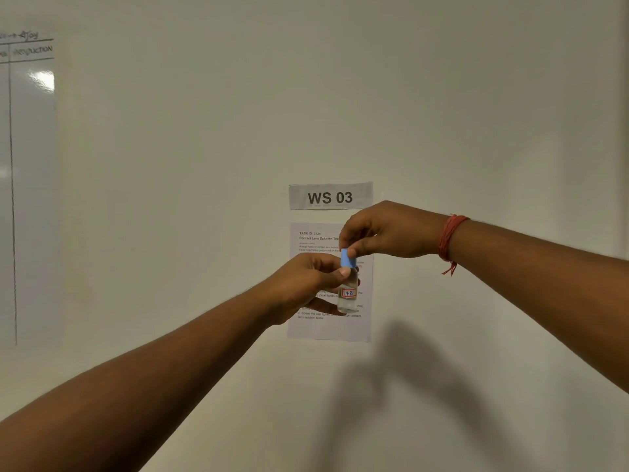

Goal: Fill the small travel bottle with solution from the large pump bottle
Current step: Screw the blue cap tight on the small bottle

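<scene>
Behind both arms stands a pale wall (442, 114) with a whiteboard (30, 165) at its left edge, a "WS 03" sign (330, 196) and a task sheet (326, 330). No surface shows. The left hand (303, 284) wraps the small travel bottle (348, 294) in mid-air before the sheet, likely to keep it steady. Its grip is snug. The bottle looks clear; how full is hard to tell. The right hand (384, 229) pinches the blue cap (347, 257), probably to twist it.

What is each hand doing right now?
Left hand: grips the small travel bottle.
Right hand: pinches the bottle's blue cap.
</scene>
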`<state>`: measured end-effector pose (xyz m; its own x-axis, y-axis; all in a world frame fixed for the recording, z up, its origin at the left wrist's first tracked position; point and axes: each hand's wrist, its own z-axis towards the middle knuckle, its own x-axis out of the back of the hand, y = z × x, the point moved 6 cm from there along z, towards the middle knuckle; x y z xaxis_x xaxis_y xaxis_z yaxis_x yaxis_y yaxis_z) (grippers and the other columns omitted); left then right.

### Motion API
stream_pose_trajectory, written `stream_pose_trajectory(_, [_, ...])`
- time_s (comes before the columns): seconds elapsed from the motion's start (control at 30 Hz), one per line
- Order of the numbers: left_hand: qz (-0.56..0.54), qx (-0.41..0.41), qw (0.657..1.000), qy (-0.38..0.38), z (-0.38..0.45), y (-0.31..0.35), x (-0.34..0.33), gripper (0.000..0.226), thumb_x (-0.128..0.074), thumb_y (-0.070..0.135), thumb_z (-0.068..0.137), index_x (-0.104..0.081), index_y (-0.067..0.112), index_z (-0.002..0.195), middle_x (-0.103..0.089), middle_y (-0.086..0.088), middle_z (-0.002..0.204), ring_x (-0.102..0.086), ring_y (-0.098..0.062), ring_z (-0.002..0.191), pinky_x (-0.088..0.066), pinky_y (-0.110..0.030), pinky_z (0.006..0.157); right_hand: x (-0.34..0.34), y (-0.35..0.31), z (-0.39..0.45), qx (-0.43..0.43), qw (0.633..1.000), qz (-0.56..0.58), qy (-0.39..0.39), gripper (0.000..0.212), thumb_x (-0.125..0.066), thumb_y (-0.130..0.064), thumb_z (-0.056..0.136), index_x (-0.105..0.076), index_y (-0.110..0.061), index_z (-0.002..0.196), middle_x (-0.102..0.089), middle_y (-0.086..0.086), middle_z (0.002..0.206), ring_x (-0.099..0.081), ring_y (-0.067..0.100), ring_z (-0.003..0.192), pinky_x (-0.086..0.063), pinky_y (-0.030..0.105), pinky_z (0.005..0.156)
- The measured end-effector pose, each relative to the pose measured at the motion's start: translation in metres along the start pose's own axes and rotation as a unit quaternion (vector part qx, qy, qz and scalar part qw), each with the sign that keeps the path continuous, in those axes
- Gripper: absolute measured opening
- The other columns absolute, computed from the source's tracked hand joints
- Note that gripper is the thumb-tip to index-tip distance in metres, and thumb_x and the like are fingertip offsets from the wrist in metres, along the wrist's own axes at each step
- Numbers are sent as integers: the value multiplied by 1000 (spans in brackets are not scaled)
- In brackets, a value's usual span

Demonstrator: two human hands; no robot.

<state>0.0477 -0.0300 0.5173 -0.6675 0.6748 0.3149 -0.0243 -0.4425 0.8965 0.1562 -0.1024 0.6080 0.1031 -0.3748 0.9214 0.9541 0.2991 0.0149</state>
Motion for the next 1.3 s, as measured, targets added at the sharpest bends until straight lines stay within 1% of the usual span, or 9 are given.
stream_pose_trajectory(0.1, [-1, -1, 1000, -3, 0, -1, -1, 25, -59, 22, 101, -73, 8, 117, -76, -9, 113, -74, -26, 104, -63, -45, 85, -1, 0, 0, -5, 1000, -18, 8, 22, -66, -36, 89, -70, -27, 109, -68, -13, 100, -61, 2, 92, -46, 19, 79])
stream_pose_trajectory(0.2, [-3, 0, 1000, -3, 1, -2, -3, 25, -59, 21, 101, -73, 8, 118, -76, -10, 113, -74, -26, 105, -62, -47, 87, 4, -1, -3, 7, 1000, 3, 20, 29, -63, -31, 93, -64, -32, 122, -64, -18, 105, -59, 1, 97, -43, 13, 81])
stream_pose_trajectory(0.33, [-1, 3, 1000, 1, 2, -2, -1, 26, -59, 23, 101, -73, 8, 117, -76, -9, 114, -74, -25, 104, -63, -44, 85, 2, -2, -7, 25, 999, 22, -16, 29, -64, -21, 93, -66, -34, 119, -63, -27, 104, -60, -3, 101, -44, 10, 83])
stream_pose_trajectory(0.43, [2, 2, 1000, 2, 2, -2, -1, 26, -59, 22, 101, -73, 7, 117, -75, -10, 115, -73, -27, 106, -62, -50, 89, -2, 0, -4, 29, 999, 8, -17, 27, -64, -20, 92, -67, -29, 118, -65, -21, 106, -61, 1, 101, -44, 10, 84])
stream_pose_trajectory(0.63, [4, 3, 1000, 1, 2, -3, -1, 23, -58, 21, 101, -73, 9, 115, -75, -10, 113, -73, -27, 106, -62, -48, 87, -5, 4, 1, 0, 999, -34, -3, 20, -63, -36, 91, -69, -26, 107, -68, -11, 100, -61, 7, 93, -46, 21, 79])
stream_pose_trajectory(0.73, [4, 2, 1000, -1, 2, -3, -2, 22, -58, 20, 102, -73, 10, 114, -76, -10, 113, -73, -26, 106, -63, -46, 86, -3, 4, 0, -2, 999, -35, 5, 26, -63, -40, 90, -68, -29, 114, -68, -10, 103, -61, 6, 95, -48, 24, 83])
stream_pose_trajectory(0.83, [5, 3, 1000, 2, 2, -1, -1, 25, -58, 21, 101, -73, 8, 117, -75, -10, 114, -73, -27, 105, -63, -47, 87, -1, 3, -3, 10, 1000, 4, 5, 31, -63, -33, 92, -62, -37, 123, -65, -18, 108, -60, 0, 100, -47, 20, 88])
stream_pose_trajectory(1.0, [3, 4, 1000, 4, 2, -1, -1, 24, -58, 21, 101, -73, 8, 115, -76, -9, 114, -74, -26, 104, -63, -46, 87, -3, -1, -3, 30, 1000, 2, -6, 23, -63, -22, 93, -69, -31, 114, -63, -25, 101, -60, 0, 98, -46, 18, 88])
stream_pose_trajectory(1.3, [4, 2, 1000, -1, 3, -2, -2, 24, -58, 21, 101, -72, 8, 117, -75, -10, 114, -73, -26, 104, -63, -44, 85, -4, 1, 1, 1, 999, -31, 13, 23, -59, -38, 93, -68, -29, 112, -64, -15, 104, -58, 5, 98, -46, 23, 86])
